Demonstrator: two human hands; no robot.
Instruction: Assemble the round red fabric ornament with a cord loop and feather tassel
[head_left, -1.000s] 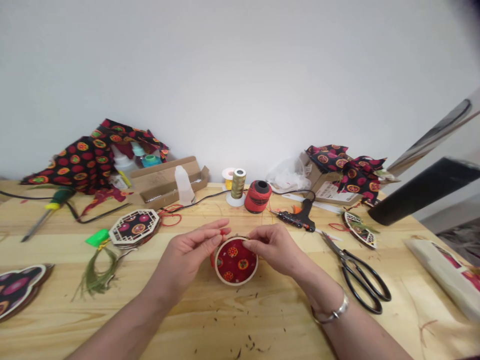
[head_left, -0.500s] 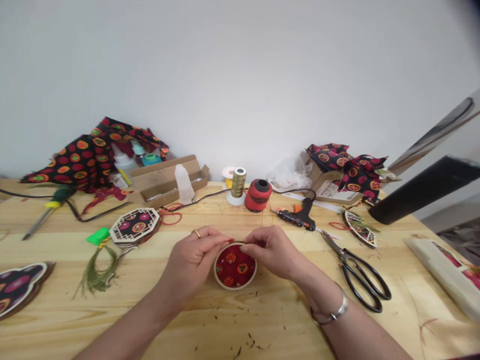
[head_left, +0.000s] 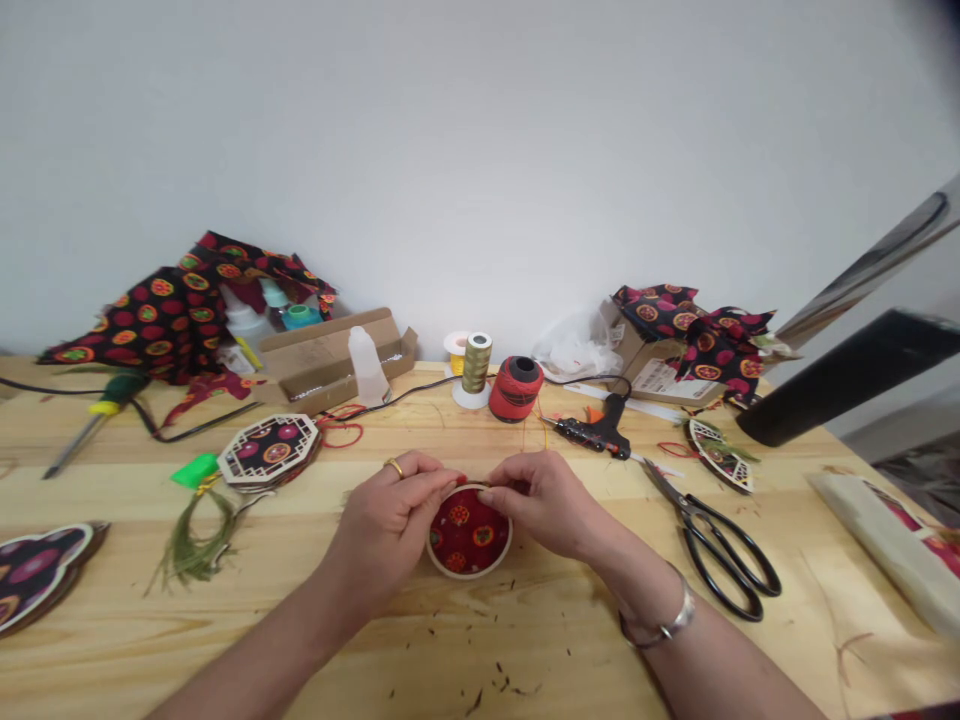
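A round ornament (head_left: 471, 540) with dark red patterned fabric inside a pale wooden rim lies between my hands in the middle of the table. My left hand (head_left: 394, 515) is closed in a pinch at its upper left edge, with a bit of red cord (head_left: 461, 479) showing at the fingertips. On the other side, the thumb and forefinger of my right hand (head_left: 544, 505) close on the ornament's upper right rim. The exact grip behind the thumbs is hidden.
Scissors (head_left: 724, 545) and a glue gun (head_left: 596, 430) lie to the right. Behind stand a red thread spool (head_left: 516, 390), a green one (head_left: 477, 363) and a white bottle (head_left: 367, 368). An octagonal ornament (head_left: 270, 452), green tassel (head_left: 196, 535) and screwdriver (head_left: 97, 425) are left.
Both hands keep their pinch at the top of the ornament, with only a very slight shift of the fingers. The view has moved a little; nothing else visibly differs.
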